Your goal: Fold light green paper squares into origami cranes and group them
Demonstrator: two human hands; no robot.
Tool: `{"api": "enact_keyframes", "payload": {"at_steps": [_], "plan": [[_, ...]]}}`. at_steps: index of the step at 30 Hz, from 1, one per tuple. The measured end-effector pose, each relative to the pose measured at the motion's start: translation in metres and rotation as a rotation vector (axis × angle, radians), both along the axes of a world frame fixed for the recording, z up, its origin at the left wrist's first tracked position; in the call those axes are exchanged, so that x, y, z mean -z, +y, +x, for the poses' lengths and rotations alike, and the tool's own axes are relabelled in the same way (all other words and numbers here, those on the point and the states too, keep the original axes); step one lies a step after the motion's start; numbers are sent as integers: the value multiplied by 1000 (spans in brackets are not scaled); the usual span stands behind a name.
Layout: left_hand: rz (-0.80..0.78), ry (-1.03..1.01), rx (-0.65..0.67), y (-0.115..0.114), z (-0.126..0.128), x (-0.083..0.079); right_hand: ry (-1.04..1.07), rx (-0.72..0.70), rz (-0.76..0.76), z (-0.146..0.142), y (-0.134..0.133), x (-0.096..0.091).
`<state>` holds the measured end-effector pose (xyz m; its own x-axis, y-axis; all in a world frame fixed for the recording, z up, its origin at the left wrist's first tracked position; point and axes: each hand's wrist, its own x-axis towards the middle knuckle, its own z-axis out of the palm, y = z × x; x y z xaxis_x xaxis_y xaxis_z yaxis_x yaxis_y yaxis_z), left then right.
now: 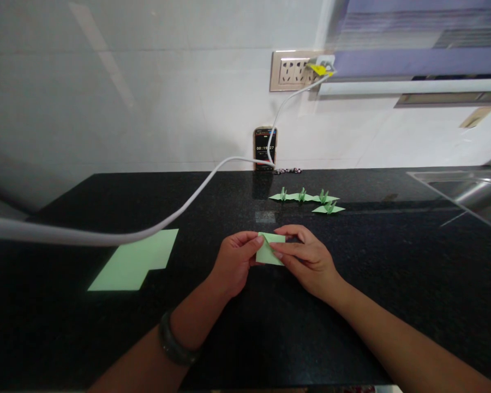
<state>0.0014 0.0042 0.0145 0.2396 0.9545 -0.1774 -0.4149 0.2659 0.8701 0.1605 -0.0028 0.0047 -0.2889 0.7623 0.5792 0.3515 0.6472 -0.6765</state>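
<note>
A small folded piece of light green paper (270, 249) is held between both hands just above the black countertop (393, 273). My left hand (234, 261) pinches its left edge with thumb and fingers. My right hand (306, 261) pinches its right side, fingers pressed on the fold. A dark bangle sits on my left wrist. Several finished green paper cranes (306, 199) stand in a row on the counter behind my hands.
Flat green paper sheets (137, 262) lie at the left. A phone (264, 148) showing a timer leans on the white wall, its white cable (147, 226) running across the counter to the wall socket (294, 70). A steel sink (466, 191) is at the right.
</note>
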Motion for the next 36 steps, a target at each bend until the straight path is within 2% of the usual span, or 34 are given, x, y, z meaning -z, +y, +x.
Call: {"api": "enact_keyframes", "payload": {"at_steps": [14,28,36], "plan": [[-54,5,72,0,-3,-4,-13,-164,-123,7,3,-7],[-77,-2,100,1,-1,-3,-47,-185,-105,5,1,-10],[-43,126,1,1,0,2,-58,-200,-119,5,0,-10]]}}
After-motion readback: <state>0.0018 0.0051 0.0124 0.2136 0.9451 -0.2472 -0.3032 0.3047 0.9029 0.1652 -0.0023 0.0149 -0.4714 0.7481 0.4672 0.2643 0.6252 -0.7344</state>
